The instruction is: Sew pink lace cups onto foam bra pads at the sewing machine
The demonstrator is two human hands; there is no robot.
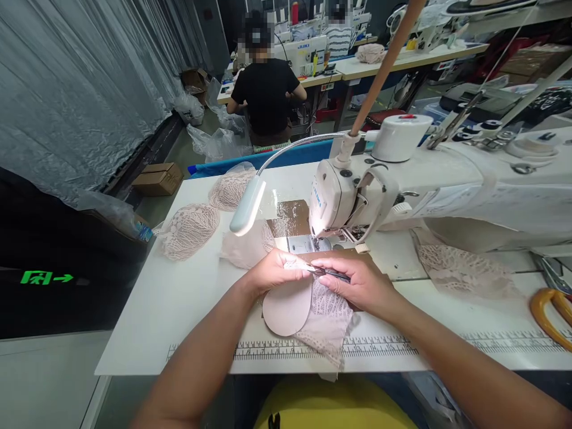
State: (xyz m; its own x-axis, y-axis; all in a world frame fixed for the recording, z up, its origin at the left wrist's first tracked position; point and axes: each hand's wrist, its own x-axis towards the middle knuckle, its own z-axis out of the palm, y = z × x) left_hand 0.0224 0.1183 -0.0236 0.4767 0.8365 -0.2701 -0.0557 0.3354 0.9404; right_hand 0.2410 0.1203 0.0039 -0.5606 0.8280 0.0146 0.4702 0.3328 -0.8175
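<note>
My left hand [277,271] pinches the edge of a pale pink bra cup [287,310], whose smooth rounded pad hangs below the fingers. Joined to it or lying against it, a piece of lace [329,304] drapes toward the table's front edge. Closed around small dark thread snips [335,274], my right hand [360,280] brings their tip to the lace edge by the left fingertips. Both hands are just in front of the sewing machine's needle area [318,238]. The fingers partly hide the snips' blades.
Lace cups [190,231] lie on the white table's left side. A lamp [248,205] hangs over the machine bed. More lace [465,268] and yellow-handled scissors [552,313] lie at right. A printed ruler [286,350] runs along the front. A person [268,89] sits ahead.
</note>
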